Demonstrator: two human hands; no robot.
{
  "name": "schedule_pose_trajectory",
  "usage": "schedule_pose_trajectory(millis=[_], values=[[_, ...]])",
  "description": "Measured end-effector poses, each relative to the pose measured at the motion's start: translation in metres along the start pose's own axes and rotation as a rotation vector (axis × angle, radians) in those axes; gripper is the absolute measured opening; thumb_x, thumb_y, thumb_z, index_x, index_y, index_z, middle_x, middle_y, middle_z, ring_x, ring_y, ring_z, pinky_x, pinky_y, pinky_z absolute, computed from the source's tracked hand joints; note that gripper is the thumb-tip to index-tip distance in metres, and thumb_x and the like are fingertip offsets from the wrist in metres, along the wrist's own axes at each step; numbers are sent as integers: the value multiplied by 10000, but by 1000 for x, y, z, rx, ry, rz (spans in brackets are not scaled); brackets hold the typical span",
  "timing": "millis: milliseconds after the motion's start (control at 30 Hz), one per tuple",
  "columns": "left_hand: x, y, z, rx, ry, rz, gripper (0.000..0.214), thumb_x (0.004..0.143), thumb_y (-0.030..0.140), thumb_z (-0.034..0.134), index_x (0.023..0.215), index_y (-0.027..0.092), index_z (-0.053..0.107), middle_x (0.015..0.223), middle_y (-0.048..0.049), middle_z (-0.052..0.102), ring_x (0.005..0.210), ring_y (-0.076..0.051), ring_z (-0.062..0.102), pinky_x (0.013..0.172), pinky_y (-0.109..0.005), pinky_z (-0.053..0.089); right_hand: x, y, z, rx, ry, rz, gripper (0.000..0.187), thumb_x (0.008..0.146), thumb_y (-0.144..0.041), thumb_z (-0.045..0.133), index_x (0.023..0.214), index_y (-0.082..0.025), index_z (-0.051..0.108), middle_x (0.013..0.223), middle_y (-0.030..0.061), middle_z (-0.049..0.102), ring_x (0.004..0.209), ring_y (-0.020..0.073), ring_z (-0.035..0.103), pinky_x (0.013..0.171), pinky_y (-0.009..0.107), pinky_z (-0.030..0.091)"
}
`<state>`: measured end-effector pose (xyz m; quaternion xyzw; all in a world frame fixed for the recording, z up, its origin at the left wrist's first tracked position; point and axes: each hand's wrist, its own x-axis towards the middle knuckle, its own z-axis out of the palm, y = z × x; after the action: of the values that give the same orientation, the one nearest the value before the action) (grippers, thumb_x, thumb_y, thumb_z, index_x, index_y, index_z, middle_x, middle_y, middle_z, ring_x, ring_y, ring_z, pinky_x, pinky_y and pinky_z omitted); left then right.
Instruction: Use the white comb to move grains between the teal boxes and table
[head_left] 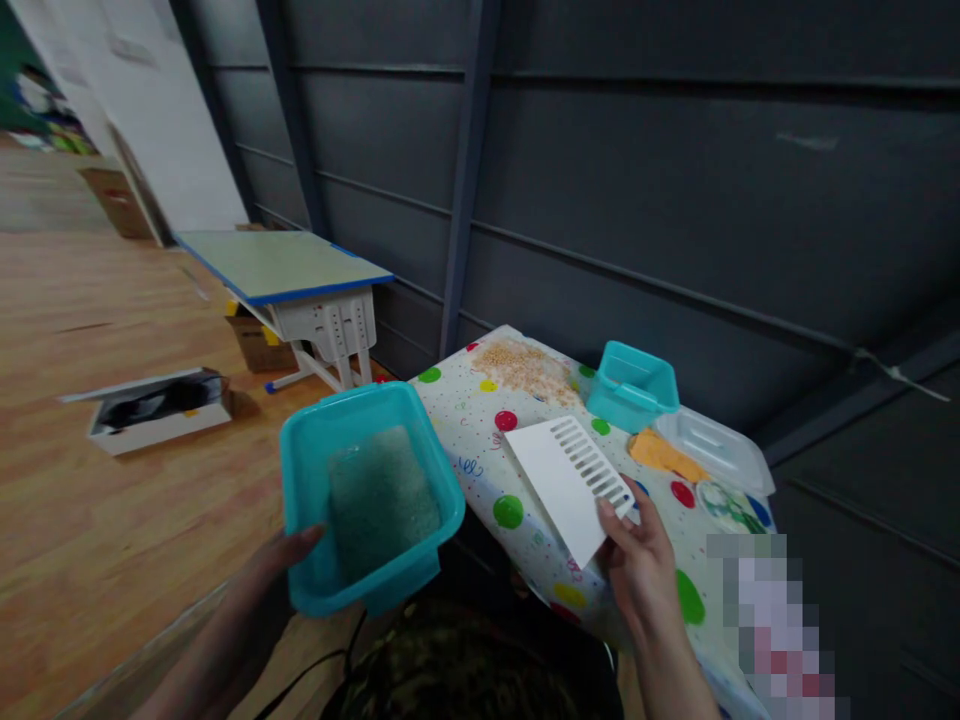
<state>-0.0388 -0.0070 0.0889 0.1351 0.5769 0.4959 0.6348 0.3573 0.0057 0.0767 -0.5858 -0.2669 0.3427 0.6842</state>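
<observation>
My left hand [289, 555] grips the near left rim of a teal plastic tub [319, 455], held in the air beside the table, with pale grain [381, 497] heaped inside. My right hand [637, 550] pinches the lower corner of a white flat slotted scraper [559, 470], held tilted over the polka-dot tablecloth [517, 510]. A spread of loose grain [529, 368] lies on the cloth at the table's far end. A smaller teal tub [632, 385] stands just right of that grain.
A clear plastic lid [712, 447] and an orange cloth [664, 455] lie at the table's right side. A dark panelled wall runs behind. On the wooden floor to the left sit an open white box [154, 410] and a small blue-edged desk [289, 268].
</observation>
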Motion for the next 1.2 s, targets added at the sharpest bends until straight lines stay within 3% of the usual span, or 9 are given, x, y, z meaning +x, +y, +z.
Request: schedule_pose_trajectory(millis=[100,167,267,367,500,667,767,967,1200], values=[[9,0,20,76,-117,-58,564,643,499,1003,1094,181,887,1004,-146,915,1078,-488,859,837,-531,755,-4,0,-17,-48,101,-38,893,649,-628,988,1414,-253,721,970,66,838,780,256,746,694,362,597],[14,-2,40,142,-205,23,632,647,495,1013,1178,187,866,1163,-152,913,1164,-483,843,887,-516,743,-4,-3,-27,-89,148,-26,990,635,-661,980,1477,-230,688,886,57,819,710,251,717,644,353,569],[19,2,74,163,-254,33,620,588,534,1003,1073,179,855,1181,-187,904,1235,-504,814,940,-511,727,-4,-6,-38,-209,187,-10,1103,632,-716,951,1541,-175,638,712,20,751,626,264,685,569,341,515],[22,11,103,198,-290,24,598,528,498,997,1004,172,840,1171,-203,898,1281,-517,789,1034,-524,691,-6,-7,-42,-368,196,-28,1059,697,-776,871,1527,-160,642,649,1,717,561,268,664,525,343,481],[28,15,129,291,-431,7,703,564,567,1019,1119,177,834,1343,-177,870,1416,-484,721,1180,-515,611,-9,-6,-36,-599,132,-13,925,833,-828,708,1501,-189,670,580,-22,680,467,289,643,493,369,464],[38,18,152,339,-545,-19,901,539,605,1052,1317,220,812,1469,-145,826,1432,-484,703,1171,-558,610,-13,-8,-28,-772,137,-84,847,878,-830,620,1420,-193,757,529,-22,646,496,300,672,538,375,485],[47,25,164,341,-493,-17,882,479,650,1055,1217,220,834,1446,-165,830,1445,-497,684,1197,-549,592,-15,-8,-28,-774,122,-71,824,897,-875,588,1332,-215,822,524,-12,658,457,272,640,530,362,486],[74,33,183,443,-693,-6,755,647,619,1013,1271,224,851,1444,-179,825,1366,-458,731,1099,-521,639,-14,-4,-26,-796,233,-95,774,867,-959,574,961,-263,897,598,65,754,502,288,678,551,376,533],[100,31,194,481,-757,-138,583,812,594,943,1261,232,858,1351,-143,855,1242,-396,793,887,-455,700,-15,-6,-20,-789,235,-72,763,909,-938,564,898,-241,873,592,62,738,508,260,659,549,350,499]])
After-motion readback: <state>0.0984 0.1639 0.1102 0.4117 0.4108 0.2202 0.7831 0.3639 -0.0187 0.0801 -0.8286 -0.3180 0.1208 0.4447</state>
